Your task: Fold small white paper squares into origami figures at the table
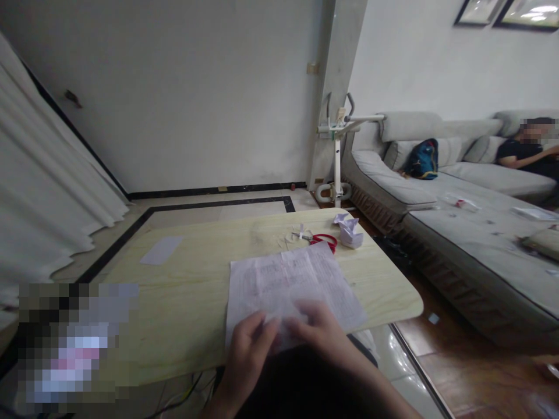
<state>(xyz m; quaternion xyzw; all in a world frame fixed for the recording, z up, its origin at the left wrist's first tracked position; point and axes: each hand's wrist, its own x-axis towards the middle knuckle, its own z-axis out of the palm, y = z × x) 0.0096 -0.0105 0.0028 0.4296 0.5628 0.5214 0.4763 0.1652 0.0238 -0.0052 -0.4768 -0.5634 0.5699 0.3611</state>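
A creased sheet of paper (pixel 283 276) with faint print lies across the near part of the pale wooden table (pixel 187 302). At its near edge, my left hand (pixel 251 343) has curled fingers and the thumb pressed in, closed on the paper. My right hand (pixel 318 326) is over the same edge, just to the right; motion smears its fingertips, so its grip is unclear. Beyond the sheet's far edge lie red-handled scissors (pixel 323 240), partly covered by its corner. Thin paper scraps (pixel 286 240) are scattered beside the blades.
Crumpled paper (pixel 350 233) sits at the table's far right, and a small white paper piece (pixel 161 250) at the left. A pixelated patch hides the near left corner. To the right stand a grey sofa (pixel 471 233) with a backpack (pixel 423 159) and a seated person (pixel 519 154).
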